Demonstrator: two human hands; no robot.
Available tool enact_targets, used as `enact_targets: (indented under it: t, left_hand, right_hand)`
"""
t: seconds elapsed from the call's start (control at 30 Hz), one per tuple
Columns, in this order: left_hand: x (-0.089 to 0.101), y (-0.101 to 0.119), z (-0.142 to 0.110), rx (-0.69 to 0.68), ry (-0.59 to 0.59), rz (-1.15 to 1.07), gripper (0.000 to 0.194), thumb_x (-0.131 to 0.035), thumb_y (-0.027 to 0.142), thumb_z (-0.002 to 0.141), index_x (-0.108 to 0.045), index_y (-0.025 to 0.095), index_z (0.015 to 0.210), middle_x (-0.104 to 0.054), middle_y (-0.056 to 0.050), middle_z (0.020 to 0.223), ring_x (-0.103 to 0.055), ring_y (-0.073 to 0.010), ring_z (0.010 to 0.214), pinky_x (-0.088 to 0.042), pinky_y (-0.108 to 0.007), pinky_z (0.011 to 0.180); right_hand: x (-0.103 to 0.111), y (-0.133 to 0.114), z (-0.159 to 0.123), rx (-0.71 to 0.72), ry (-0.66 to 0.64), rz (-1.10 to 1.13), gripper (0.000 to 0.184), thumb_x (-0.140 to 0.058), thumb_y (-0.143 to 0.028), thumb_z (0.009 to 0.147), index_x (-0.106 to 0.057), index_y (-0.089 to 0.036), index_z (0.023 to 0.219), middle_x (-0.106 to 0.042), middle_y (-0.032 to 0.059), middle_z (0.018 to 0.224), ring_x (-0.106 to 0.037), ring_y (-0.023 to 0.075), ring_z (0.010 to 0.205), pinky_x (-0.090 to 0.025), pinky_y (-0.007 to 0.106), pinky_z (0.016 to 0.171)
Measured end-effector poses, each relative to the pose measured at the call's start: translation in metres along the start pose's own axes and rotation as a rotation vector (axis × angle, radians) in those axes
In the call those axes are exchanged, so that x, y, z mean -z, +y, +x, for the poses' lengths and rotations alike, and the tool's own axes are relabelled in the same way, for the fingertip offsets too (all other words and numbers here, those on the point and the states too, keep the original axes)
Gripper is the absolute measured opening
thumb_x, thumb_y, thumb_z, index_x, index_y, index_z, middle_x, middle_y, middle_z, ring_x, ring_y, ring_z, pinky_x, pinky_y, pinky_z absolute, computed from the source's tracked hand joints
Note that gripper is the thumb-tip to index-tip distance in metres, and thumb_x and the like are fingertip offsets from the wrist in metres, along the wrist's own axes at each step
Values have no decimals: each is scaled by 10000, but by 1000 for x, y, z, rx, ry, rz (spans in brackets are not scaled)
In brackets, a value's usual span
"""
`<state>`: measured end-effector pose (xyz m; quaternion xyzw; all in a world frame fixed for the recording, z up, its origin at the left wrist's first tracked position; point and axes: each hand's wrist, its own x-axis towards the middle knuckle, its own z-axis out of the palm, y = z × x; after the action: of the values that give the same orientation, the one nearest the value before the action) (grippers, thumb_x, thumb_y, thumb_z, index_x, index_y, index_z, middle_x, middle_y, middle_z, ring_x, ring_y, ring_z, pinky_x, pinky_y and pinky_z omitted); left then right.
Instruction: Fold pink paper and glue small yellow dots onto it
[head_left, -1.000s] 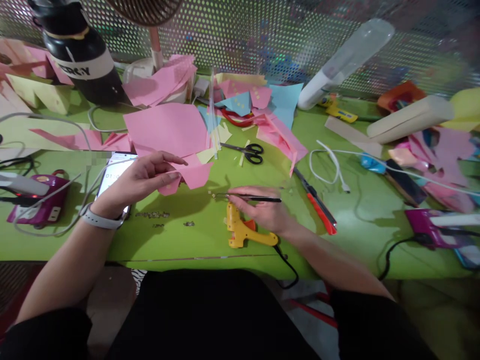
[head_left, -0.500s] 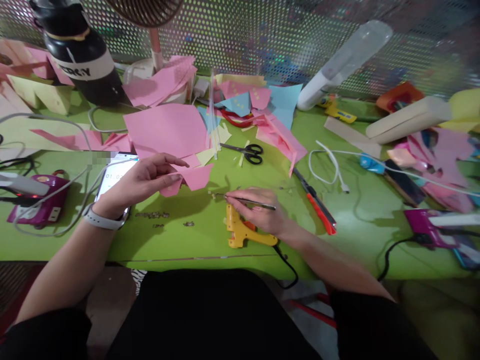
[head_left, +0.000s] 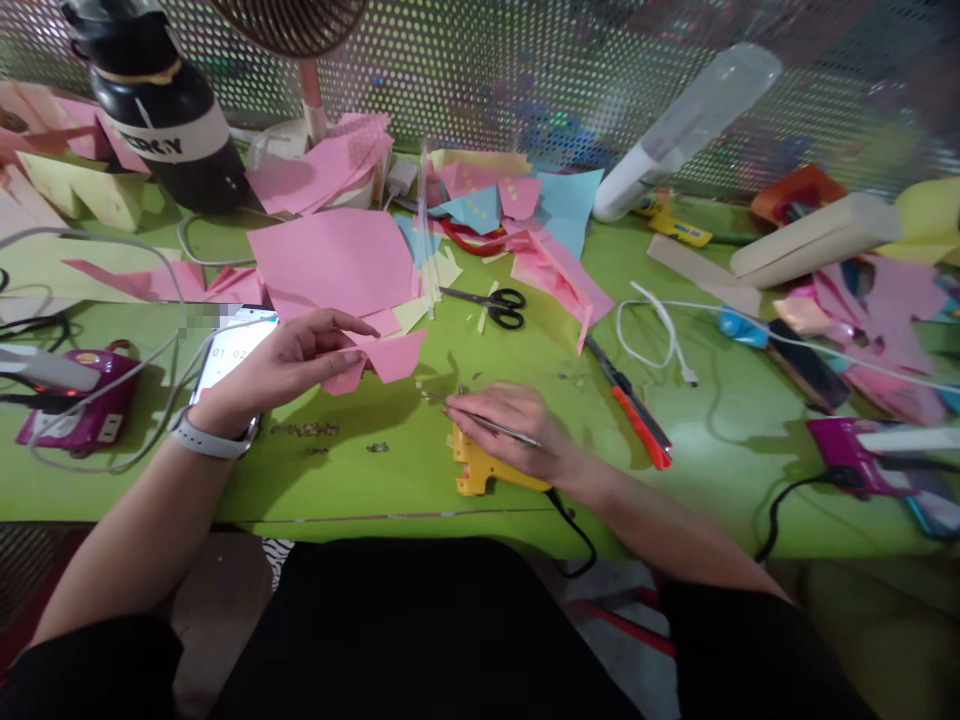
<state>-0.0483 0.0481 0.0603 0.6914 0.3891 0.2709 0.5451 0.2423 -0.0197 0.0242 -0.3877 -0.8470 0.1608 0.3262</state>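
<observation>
Well, left hand (head_left: 300,355): thumb and fingers pinch the cut pink paper (head_left: 397,356), held above the green table (head_left: 405,480).
Right hand (head_left: 517,420): fingers close around a slim metallic tool (head_left: 499,429), its tip near some tiny pale bits (head_left: 421,392) (too small to make out properly).
Yellow glue gun (head_left: 474,470): lying on the table, partly hidden by the right hand.
Phone (head_left: 227,356): on the table, partly covered by the left hand and wrist.
Black scissors (head_left: 507,308): beyond the right hand, near paper scraps.
Red-handled tool (head_left: 631,410): right of the glue gun.
</observation>
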Motion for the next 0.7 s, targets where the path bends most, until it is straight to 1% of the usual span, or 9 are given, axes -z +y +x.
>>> enact_targets:
  t: [0.07, 0.13, 0.23, 0.3, 0.4, 0.53, 0.7]
  left_hand:
    - [-1, 1, 0, 10, 7, -11, 288, -654, 300, 905, -632, 178, 1165, -712, -49, 827, -674, -144, 733, -522, -229, 612]
    - [-1, 1, 0, 19, 5, -25, 284, -659, 302, 903, -630, 176, 1156, -709, -47, 811, -673, -140, 723, -522, -222, 605]
    - [-2, -1, 1, 17, -14, -50, 299, -659, 306, 904, -622, 168, 1166, -705, -52, 820, -668, -140, 728, -523, -224, 610]
    - [-3, -3, 1, 7, -30, -69, 311, -656, 304, 907, -614, 164, 1181, -701, -54, 829, -660, -137, 729, -523, -227, 622]
    - [-4, -6, 2, -10, -55, -83, 323, -649, 306, 911, -603, 159, 1195, -699, -53, 831, -650, -133, 720, -518, -232, 635]
    - [-7, -7, 2, -19, -78, -76, 316, -640, 303, 916, -595, 156, 1193, -696, -47, 818, -628, -123, 686, -487, -225, 602]
    - [-10, -5, 2, -2, -122, -86, 301, -611, 280, 932, -563, 151, 1200, -687, -42, 831, -592, -109, 671, -458, -222, 596]
  right_hand:
    - [-1, -1, -1, 33, -9, -20, 158, -595, -201, 921, -745, -228, 965, -790, 38, 874, -702, 158, 646, -543, 307, 624]
    - [-2, -1, -1, 17, 33, 5, 151, -602, -199, 917, -744, -227, 961, -790, 36, 861, -703, 157, 640, -551, 303, 619]
    - [-5, 0, -1, -111, 89, 90, 127, -624, -228, 906, -743, -243, 945, -789, 25, 854, -717, 162, 675, -578, 306, 649]
    - [-6, 1, 0, -205, 96, 136, 117, -630, -249, 901, -743, -251, 930, -786, 23, 854, -727, 170, 714, -592, 311, 677]
    - [-6, 1, 1, -254, 102, 173, 115, -631, -276, 896, -743, -250, 906, -783, 25, 843, -730, 181, 731, -604, 320, 689]
    - [5, -5, 3, -241, 109, 170, 118, -630, -265, 891, -748, -264, 898, -782, 19, 828, -728, 185, 711, -608, 334, 674]
    - [28, -20, 7, -146, 170, 155, 125, -666, -201, 852, -763, -272, 886, -784, 14, 796, -703, 168, 602, -554, 311, 548]
